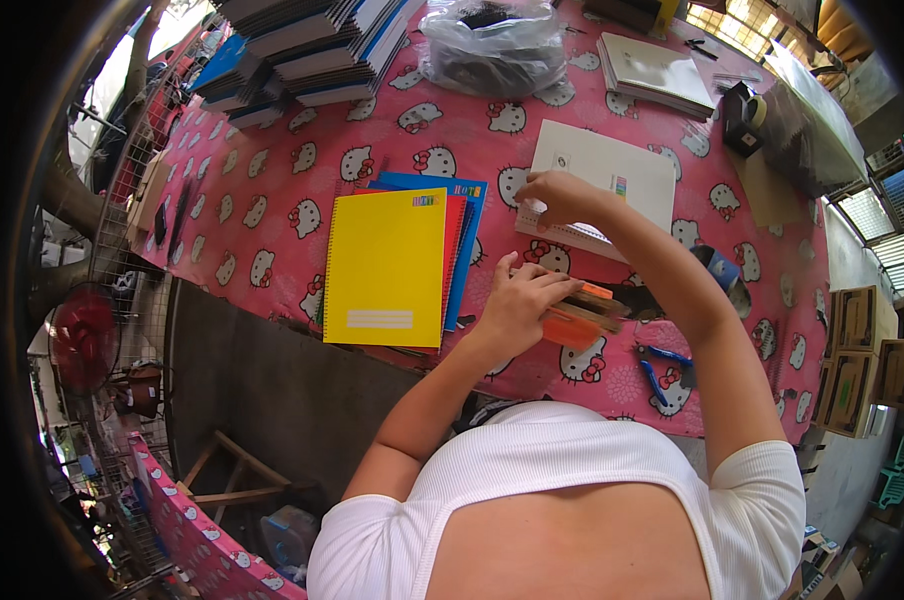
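My left hand (524, 305) lies over an orange and brown wooden block-like piece (572, 328) at the table's near edge. Its fingers are stretched across the top, with the thumb apart. Farther off, my right hand (564, 198) reaches across a stack of white sheets (597, 160) with punched holes along the near edge. The fingers of that hand are bent together at the stack's left side; what they pinch, if anything, is too small to make out. Left of my hands lies a yellow spiral notebook (387, 265) on top of red and blue notebooks (467, 250).
Blue-handled pliers (657, 375) and a roll of tape (722, 268) lie at right. At the back stand tall stacks of notebooks (322, 50), a plastic bag (492, 50) and a white pile (657, 75). A tape dispenser (744, 115) sits at the right edge of the pink tablecloth (272, 190).
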A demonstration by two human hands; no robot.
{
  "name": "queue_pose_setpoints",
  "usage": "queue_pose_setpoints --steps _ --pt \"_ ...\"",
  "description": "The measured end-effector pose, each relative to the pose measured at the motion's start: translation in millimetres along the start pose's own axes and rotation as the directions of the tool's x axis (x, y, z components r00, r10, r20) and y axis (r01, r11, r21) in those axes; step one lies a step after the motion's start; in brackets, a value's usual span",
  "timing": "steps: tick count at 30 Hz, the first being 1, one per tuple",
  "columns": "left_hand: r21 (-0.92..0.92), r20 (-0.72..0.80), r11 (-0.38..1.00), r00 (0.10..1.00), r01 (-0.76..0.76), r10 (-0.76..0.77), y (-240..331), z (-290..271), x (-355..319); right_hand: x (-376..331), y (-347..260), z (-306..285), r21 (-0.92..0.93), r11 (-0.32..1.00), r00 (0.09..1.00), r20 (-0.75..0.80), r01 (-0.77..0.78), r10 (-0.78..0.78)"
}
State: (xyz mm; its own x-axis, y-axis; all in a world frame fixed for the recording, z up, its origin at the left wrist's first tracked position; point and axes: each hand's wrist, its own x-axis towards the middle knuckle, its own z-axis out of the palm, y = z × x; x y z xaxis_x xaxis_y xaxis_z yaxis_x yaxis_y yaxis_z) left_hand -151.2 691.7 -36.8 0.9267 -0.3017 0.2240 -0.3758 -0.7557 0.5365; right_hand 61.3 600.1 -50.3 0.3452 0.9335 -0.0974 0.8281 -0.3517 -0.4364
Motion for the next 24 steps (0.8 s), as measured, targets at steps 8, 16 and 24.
queue_pose_setpoints --steps 8,16,24 --pt "-0.014 -0.007 1.0 1.0 0.004 -0.004 0 3 2 -2 -11 9 -0.131 0.99 0.998 0.004 -0.054 0.055" --pt "-0.202 -0.011 0.979 1.0 -0.006 0.004 -5 -12 7 -12 -15 16 -0.2 0.976 0.991 -0.118 -0.082 0.059" --pt "-0.865 -0.004 0.379 0.752 0.328 -0.659 -101 25 58 -8 7 1 0.052 0.996 0.98 -0.192 0.066 -0.054"
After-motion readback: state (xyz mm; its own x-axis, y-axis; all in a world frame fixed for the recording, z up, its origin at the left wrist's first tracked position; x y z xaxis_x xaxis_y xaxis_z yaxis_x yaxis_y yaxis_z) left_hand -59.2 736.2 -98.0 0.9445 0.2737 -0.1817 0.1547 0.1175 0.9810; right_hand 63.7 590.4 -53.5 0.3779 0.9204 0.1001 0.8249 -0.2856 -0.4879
